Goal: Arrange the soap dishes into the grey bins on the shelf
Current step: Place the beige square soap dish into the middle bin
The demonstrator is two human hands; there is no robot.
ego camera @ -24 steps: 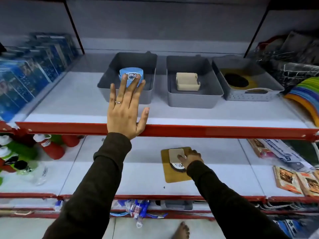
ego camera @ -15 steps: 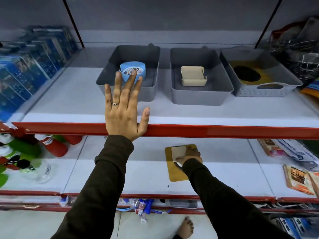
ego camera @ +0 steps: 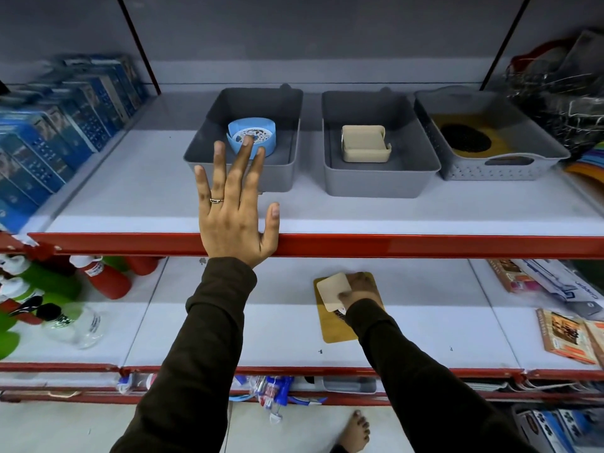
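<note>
Soap dishes sit one to a bin on the upper shelf (ego camera: 327, 220): a round blue soap dish (ego camera: 261, 134) with a white patterned insert lies in the left grey bin (ego camera: 209, 152), a square beige soap dish (ego camera: 366, 143) with raised corners in the middle grey bin (ego camera: 379, 181), and a flat mustard-yellow dish with a dark oval centre (ego camera: 467, 140) in the perforated grey basket (ego camera: 490, 170) at 2 o'clock. The three containers stand side by side, close together. The left hand (ego camera: 235, 220) is spread flat, fingers apart and gripping nothing, palm over the red front edge of the shelf (ego camera: 392, 245), a ring on one finger; its fingertips overlap the near wall of the left bin in this view. On the lower shelf (ego camera: 228, 322) at 5 o'clock, the right hand (ego camera: 359, 291) has its grip closed on a pale square soap dish (ego camera: 331, 289) with rounded corners, held above a mustard-yellow rectangular tray (ego camera: 333, 325). Both sleeves are dark brown
</note>
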